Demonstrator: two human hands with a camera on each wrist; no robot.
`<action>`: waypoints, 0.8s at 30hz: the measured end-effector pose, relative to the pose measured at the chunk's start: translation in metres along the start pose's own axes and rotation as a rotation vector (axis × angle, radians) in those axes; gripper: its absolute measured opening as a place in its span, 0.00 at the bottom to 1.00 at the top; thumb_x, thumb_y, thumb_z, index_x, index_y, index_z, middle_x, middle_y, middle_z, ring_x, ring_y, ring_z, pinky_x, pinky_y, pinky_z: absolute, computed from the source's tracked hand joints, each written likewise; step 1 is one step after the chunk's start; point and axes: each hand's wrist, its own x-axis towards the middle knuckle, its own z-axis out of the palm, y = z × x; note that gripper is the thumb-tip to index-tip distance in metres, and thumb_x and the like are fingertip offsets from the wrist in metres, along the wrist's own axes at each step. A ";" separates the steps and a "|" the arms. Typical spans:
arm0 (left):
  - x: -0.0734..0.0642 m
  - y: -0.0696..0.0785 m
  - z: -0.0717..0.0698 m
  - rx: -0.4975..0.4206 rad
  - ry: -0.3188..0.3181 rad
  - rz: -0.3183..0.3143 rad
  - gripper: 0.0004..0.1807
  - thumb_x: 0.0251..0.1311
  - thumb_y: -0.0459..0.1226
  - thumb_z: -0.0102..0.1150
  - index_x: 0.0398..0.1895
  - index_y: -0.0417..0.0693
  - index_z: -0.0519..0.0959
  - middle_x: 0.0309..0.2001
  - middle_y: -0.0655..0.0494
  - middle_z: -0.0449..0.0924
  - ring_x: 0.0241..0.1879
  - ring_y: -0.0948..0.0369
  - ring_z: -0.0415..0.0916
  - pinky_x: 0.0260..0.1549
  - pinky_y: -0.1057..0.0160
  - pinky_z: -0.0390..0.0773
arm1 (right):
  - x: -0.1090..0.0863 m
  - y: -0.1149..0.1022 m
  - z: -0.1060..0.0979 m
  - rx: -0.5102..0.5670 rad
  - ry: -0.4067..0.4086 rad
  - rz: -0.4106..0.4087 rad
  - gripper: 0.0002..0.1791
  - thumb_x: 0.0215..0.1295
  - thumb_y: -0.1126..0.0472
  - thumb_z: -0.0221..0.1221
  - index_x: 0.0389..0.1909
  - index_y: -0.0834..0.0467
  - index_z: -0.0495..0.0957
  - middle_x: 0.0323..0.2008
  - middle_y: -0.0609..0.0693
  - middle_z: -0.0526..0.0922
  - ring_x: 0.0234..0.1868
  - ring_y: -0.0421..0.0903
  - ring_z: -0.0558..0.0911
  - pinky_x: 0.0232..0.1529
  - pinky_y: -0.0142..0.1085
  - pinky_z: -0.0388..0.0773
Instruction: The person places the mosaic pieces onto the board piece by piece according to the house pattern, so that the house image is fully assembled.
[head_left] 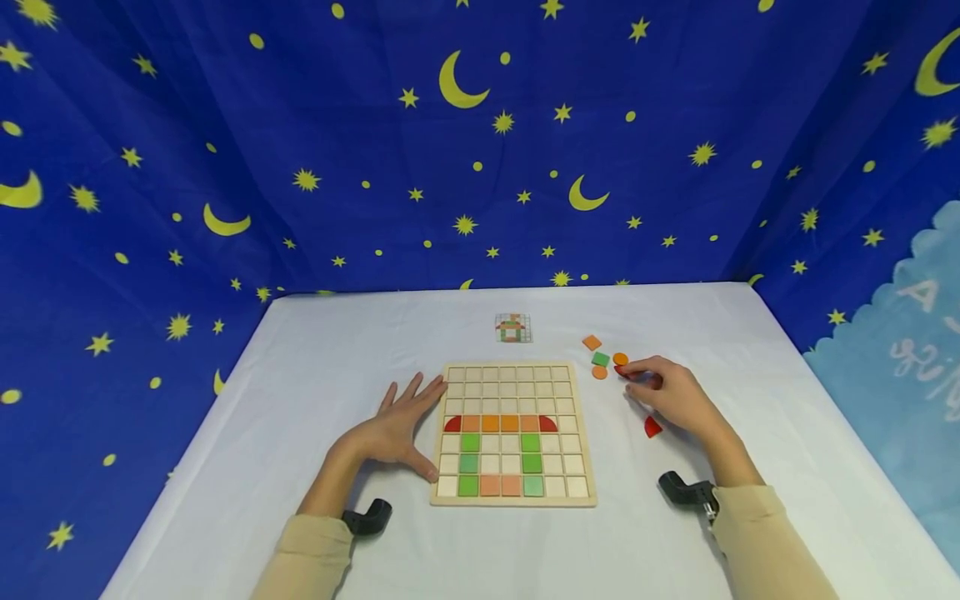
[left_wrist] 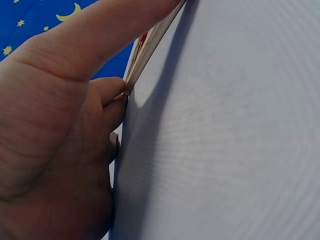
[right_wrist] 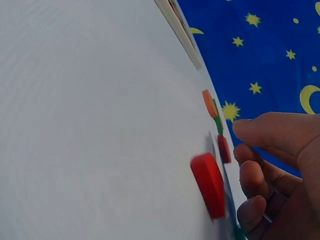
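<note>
A wooden grid board [head_left: 513, 502] lies flat on the white table, holding red, orange, salmon and green tiles in its lower rows. My left hand [head_left: 397, 429] is spread beside it, with thumb and fingertips touching its left edge. To the board's right, my right hand [head_left: 675, 396] hovers low, its index fingertip at a red piece [head_left: 619, 371] that is partly covered in the head view. In the right wrist view this red piece [right_wrist: 224, 149] appears to lie on the table, outside the fingers. Closer to me lies a red quarter-circle tile [head_left: 652, 427].
An orange square tile [head_left: 592, 342], a green tile [head_left: 601, 359] and two round orange tiles [head_left: 599, 372] lie near the right fingertips. Behind the board is a small picture card [head_left: 513, 328] with a coloured grid pattern. A blue star-patterned cloth [head_left: 420, 167] hangs behind the table.
</note>
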 end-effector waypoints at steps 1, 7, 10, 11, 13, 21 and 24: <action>0.000 0.000 0.000 0.001 0.001 0.002 0.79 0.17 0.72 0.72 0.78 0.54 0.44 0.77 0.58 0.37 0.74 0.52 0.26 0.67 0.44 0.26 | -0.001 0.001 -0.002 -0.001 0.000 0.008 0.17 0.60 0.58 0.66 0.50 0.53 0.82 0.44 0.52 0.79 0.30 0.49 0.72 0.25 0.37 0.72; 0.001 -0.001 0.000 -0.001 0.002 0.000 0.79 0.16 0.72 0.72 0.78 0.55 0.44 0.77 0.59 0.37 0.74 0.53 0.25 0.67 0.44 0.26 | -0.006 0.006 -0.010 -0.013 0.016 0.021 0.18 0.60 0.58 0.66 0.52 0.54 0.81 0.39 0.52 0.78 0.29 0.48 0.73 0.23 0.36 0.73; 0.001 0.000 0.000 -0.007 0.002 0.000 0.79 0.16 0.71 0.72 0.78 0.54 0.44 0.77 0.59 0.37 0.74 0.53 0.26 0.67 0.44 0.25 | -0.009 0.010 -0.013 -0.024 0.022 0.014 0.18 0.60 0.58 0.65 0.52 0.55 0.81 0.38 0.52 0.78 0.29 0.48 0.72 0.24 0.36 0.72; 0.001 0.000 0.000 -0.011 0.001 0.000 0.79 0.17 0.71 0.72 0.78 0.54 0.44 0.77 0.59 0.37 0.74 0.53 0.26 0.67 0.44 0.25 | -0.010 0.012 -0.014 -0.029 0.023 0.013 0.18 0.60 0.58 0.65 0.52 0.55 0.81 0.38 0.52 0.77 0.29 0.48 0.72 0.24 0.36 0.71; 0.001 0.000 0.001 -0.013 0.001 0.000 0.79 0.17 0.71 0.72 0.78 0.54 0.44 0.77 0.59 0.37 0.74 0.53 0.26 0.67 0.44 0.25 | -0.013 0.016 -0.016 -0.037 0.025 0.014 0.18 0.60 0.57 0.65 0.52 0.56 0.81 0.36 0.52 0.76 0.30 0.48 0.71 0.26 0.37 0.70; 0.001 0.001 -0.001 -0.016 0.001 -0.001 0.79 0.17 0.71 0.73 0.77 0.54 0.44 0.77 0.59 0.37 0.74 0.53 0.26 0.67 0.44 0.25 | -0.020 0.031 -0.026 -0.063 0.042 0.019 0.19 0.60 0.59 0.65 0.52 0.57 0.80 0.35 0.53 0.74 0.33 0.49 0.69 0.31 0.40 0.65; 0.002 0.000 0.000 -0.012 0.001 -0.001 0.79 0.16 0.71 0.72 0.78 0.54 0.44 0.77 0.59 0.37 0.74 0.53 0.26 0.67 0.44 0.25 | -0.022 0.034 -0.029 -0.068 0.054 0.007 0.19 0.59 0.62 0.65 0.52 0.58 0.80 0.39 0.55 0.75 0.33 0.50 0.69 0.31 0.40 0.66</action>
